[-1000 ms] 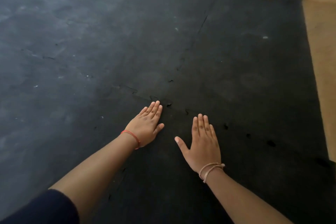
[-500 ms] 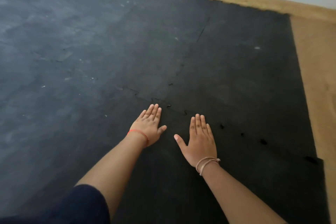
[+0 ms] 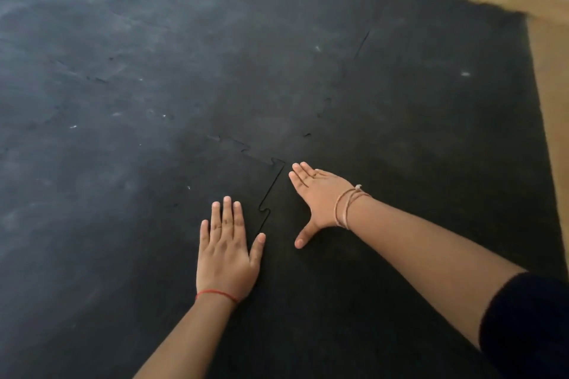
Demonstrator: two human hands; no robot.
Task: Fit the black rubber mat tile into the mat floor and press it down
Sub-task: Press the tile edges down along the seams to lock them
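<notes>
Hands lie flat and spread, gripping nothing: the left hand [image 3: 226, 255] rests palm-down on the dusty mat floor [image 3: 107, 101], its thumb at the jigsaw seam [image 3: 271, 194]; the right hand [image 3: 317, 194] presses the darker black tile [image 3: 415, 148] just across that seam, fingers pointing toward the joint's corner.

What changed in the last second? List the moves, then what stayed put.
The left hand drew back toward the body and now lies flat left of the jigsaw seam. The right hand turned to point leftward, thumb spread, just right of that seam. The seam between them now shows as an open dark line. The view also swung. Both palms stay flat on the black mat, gripping nothing.
</notes>
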